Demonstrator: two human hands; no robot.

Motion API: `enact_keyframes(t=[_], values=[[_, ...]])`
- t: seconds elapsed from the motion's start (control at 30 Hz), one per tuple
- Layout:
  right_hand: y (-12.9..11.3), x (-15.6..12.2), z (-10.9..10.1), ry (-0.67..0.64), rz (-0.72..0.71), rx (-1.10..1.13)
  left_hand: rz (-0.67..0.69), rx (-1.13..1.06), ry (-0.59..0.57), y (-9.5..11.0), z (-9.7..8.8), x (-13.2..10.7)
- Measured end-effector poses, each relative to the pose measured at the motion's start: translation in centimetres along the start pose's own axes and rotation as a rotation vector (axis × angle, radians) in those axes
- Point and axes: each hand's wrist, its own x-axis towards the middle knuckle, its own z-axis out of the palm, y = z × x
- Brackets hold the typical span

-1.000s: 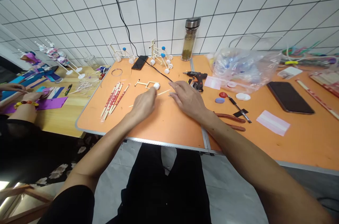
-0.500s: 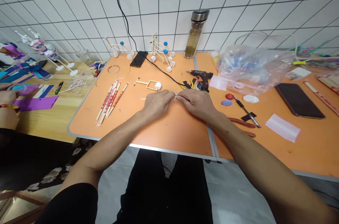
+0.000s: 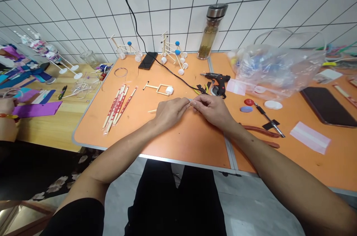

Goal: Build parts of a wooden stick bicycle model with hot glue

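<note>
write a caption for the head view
Left hand and right hand pinch a small pale piece over the orange table, glue gun behind.

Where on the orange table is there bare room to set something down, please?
Bare: the front of the table, and between the chopsticks and left hand. Crowded: right of the right hand, around glue gun, caps and pliers.
</note>
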Motion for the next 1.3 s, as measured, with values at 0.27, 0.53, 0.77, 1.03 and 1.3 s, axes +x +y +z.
enact_keyframes(t=[0.27,0.53,0.77,1.03,1.3], values=[[-0.5,-0.2,0.0,-0.021,-0.01,-0.051,-0.001,-0.071,0.002,0.3,1.0,-0.1],[0.0,-0.2,0.5,0.02,-0.041,-0.113,-0.033,-0.108,-0.009,0.5,1.5,0.0],[0.0,-0.4,0.7,-0.016,-0.015,-0.156,0.022,-0.109,0.051,0.2,1.9,-0.2],[0.2,-0.4,0.9,-0.018,-0.003,-0.171,0.059,-0.095,0.09,0.0,1.9,-0.1],[0.0,-0.1,0.9,-0.009,0.025,0.017,0.023,-0.122,0.078,-0.1,1.1,0.1]])
